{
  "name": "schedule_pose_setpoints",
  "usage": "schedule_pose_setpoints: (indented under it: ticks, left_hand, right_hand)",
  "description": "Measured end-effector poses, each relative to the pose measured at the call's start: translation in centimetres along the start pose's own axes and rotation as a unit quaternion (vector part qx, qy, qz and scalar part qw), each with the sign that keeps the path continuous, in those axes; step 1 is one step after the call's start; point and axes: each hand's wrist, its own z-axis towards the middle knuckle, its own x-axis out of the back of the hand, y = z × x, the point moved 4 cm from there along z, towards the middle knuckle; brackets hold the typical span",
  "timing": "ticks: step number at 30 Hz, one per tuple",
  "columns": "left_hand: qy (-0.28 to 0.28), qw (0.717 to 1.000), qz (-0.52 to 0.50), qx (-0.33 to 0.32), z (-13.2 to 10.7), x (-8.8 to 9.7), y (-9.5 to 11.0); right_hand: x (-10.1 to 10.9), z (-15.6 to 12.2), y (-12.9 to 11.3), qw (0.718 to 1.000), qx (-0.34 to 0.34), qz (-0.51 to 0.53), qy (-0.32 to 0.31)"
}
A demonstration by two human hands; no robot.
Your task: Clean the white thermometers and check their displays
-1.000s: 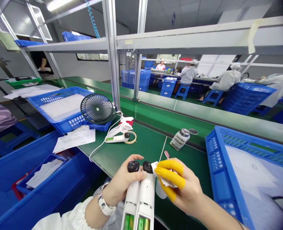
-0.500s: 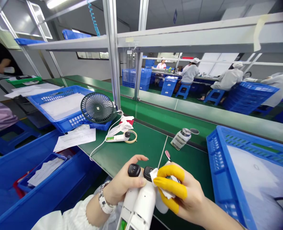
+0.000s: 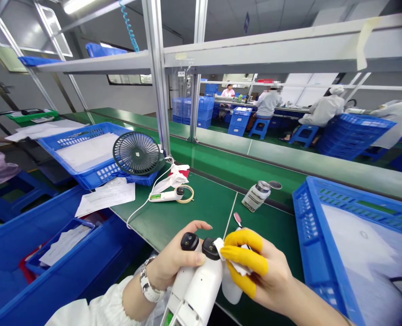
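My left hand is closed around two white handheld devices side by side, its thumb across them and its index finger stretched out. The nearer device and the other device each have a black top; green shows in an open compartment low on them. Yellow finger covers sit on several fingers of my right hand, which pinches a crumpled white wipe against the right edge of the nearer device's black top. Below that hand, a translucent white bottle is partly hidden.
A similar device lies by a tape roll on the green bench. Behind my right hand are a pink-tipped brush and a metal-topped bottle. A fan stands left; a blue crate flanks the right. Co-workers sit far back.
The wipe has shifted slightly on the nearer device's black top, and the devices' lower ends have swung a little left. A dark-clothed person at far left has gone out of view.
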Motion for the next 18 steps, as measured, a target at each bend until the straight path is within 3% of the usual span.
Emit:
schedule_pose_setpoints:
  ticks: [18]
  left_hand:
    - [0.004,1.000,0.001,0.008,-0.08,0.31,0.31]
  right_hand:
    - [0.85,0.20,0.74,0.997,-0.025,-0.069,0.037]
